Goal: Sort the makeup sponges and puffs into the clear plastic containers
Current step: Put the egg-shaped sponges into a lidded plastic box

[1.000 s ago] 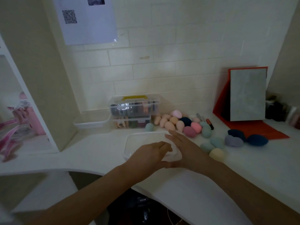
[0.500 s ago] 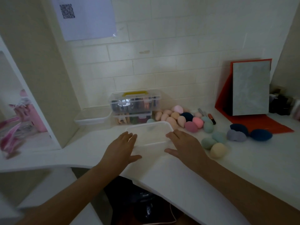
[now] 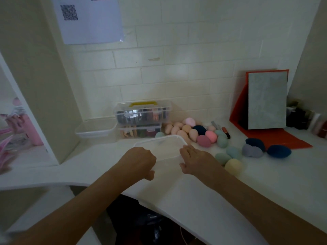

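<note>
Head view: a person's two bare arms reach over a white counter [image 3: 203, 195] to a clear plastic container [image 3: 160, 138] that is between the hands, near the front edge. The left hand [image 3: 139, 160] is clenched round the left edge of the container, with the fingers curled and the thumb low at the near side. The right hand [image 3: 196, 159] grasps the right edge: its fingers lie over the rim and the thumb is spread at the near side. I cannot tell if the container rests flat or is a little raised.

Just behind it and to the right is a heap of makeup sponges [image 3: 187, 129] in peach, pink, navy and teal. A yellow sponge [image 3: 233, 166] lies just beside the right wrist, and two dark blue puffs [image 3: 278, 151] with a lavender one [image 3: 251, 150] are further right.

At the wall stands a clear organizer box with a yellow handle [image 3: 143, 113], and left of it an empty clear tub [image 3: 96, 128]. A red stand with a grey board [image 3: 267, 103] leans at the right. On the wall hangs a paper sheet [image 3: 99, 23] with a QR code [image 3: 69, 12], too blurred to read.
</note>
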Demonstrator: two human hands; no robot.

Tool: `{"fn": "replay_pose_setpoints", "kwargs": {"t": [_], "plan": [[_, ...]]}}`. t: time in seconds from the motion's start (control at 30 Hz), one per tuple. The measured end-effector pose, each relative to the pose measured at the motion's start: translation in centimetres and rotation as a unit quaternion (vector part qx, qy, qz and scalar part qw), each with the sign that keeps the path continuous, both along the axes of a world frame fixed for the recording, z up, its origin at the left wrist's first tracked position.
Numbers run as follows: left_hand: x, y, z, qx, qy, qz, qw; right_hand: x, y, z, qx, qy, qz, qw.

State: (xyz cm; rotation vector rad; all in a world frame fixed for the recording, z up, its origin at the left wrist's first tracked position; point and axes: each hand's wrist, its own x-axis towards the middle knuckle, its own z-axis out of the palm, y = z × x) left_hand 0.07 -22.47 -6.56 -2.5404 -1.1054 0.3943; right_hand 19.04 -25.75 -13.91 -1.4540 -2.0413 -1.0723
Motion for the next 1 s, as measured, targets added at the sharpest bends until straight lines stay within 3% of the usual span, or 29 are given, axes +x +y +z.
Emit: {"fn": "replay_pose_setpoints", "kwargs": {"t": [0.2, 0.33, 0.63, 0.8, 0.93, 1.0], "plan": [[0.8, -1.0, 0.0, 0.023, 0.007, -0.004, 1.000, -2.3, -0.7, -0.3, -0.121, -0.013, -0.146, 0.982], [1.3, -1.1, -0.3, 0.028, 0.038, 0.006, 0.999, -4.7, -1.6, 0.2, -0.113, -0.029, -0.223, 0.968], [0.8, -1.3, -1.1, 0.021, -0.001, 0.071, 0.997, -5.0, -1.4, -0.3, -0.152, 0.013, -0.244, 0.958], [-0.7, -1.8, -1.5, 0.035, -0.020, 0.035, 0.999, -4.7, -2.5, 0.9, -0.207, -0.011, -0.230, 0.951], [-1.6, -1.4, -1.9, 0.073, -0.062, -0.005, 0.995, -2.7, -3.0, 0.2, -0.198, 0.152, -0.117, 0.961], [-1.9, -1.1, -2.0, 0.092, -0.078, -0.033, 0.992, -1.8, -2.8, -0.3, -0.221, 0.264, -0.065, 0.937]]}}
